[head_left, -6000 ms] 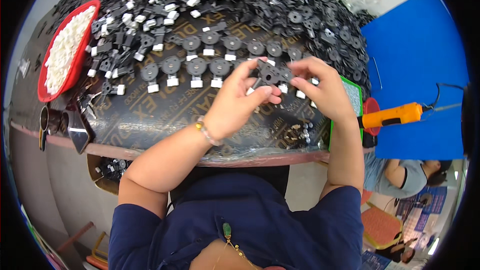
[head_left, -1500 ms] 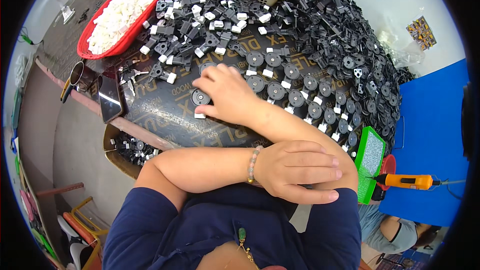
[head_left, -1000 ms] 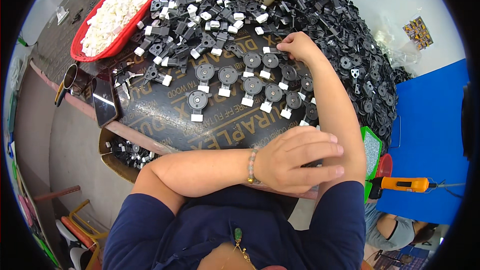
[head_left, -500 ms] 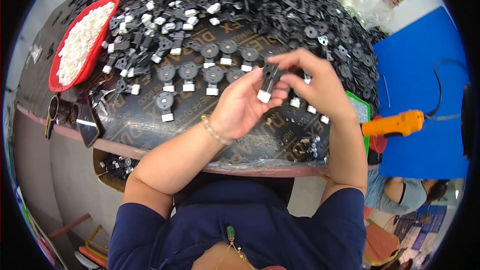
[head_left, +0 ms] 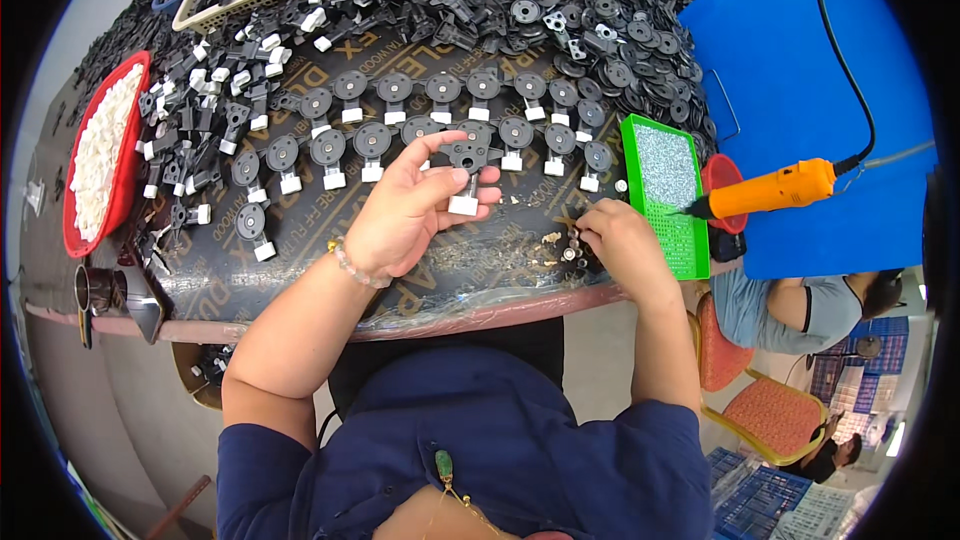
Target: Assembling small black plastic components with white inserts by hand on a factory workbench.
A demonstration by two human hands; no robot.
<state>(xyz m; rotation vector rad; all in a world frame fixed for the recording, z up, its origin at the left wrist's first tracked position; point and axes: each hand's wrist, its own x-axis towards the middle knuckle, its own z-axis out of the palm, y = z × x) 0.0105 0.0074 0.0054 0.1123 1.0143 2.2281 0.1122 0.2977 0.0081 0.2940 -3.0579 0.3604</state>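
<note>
My left hand (head_left: 395, 212) pinches a flat black plastic bracket (head_left: 468, 153) with a round hole and a white end block, holding it above the table. My right hand (head_left: 622, 242) is down near the table's front edge, fingertips drawn together beside small shiny metal pieces (head_left: 570, 254). Whatever those fingertips grip is hidden. Beyond both hands, black parts with round discs and white ends (head_left: 327, 145) lie in curved rows. To the right, an orange electric screwdriver (head_left: 775, 190) has its tip over a green tray (head_left: 704, 262) of small silvery pieces, likely screws.
A red basket (head_left: 128, 190) of white blocks stands at the left. Loose black brackets (head_left: 205, 90), a beige basket (head_left: 262, 2) and heaped black discs (head_left: 620, 75) fill the far side. A blue panel (head_left: 800, 70) and red cup (head_left: 722, 172) stand right. Another person (head_left: 790, 305) sits beyond.
My right hand has left the bracket and come down to the small metal pieces at the front edge. My left hand keeps the bracket. The view has turned toward the right.
</note>
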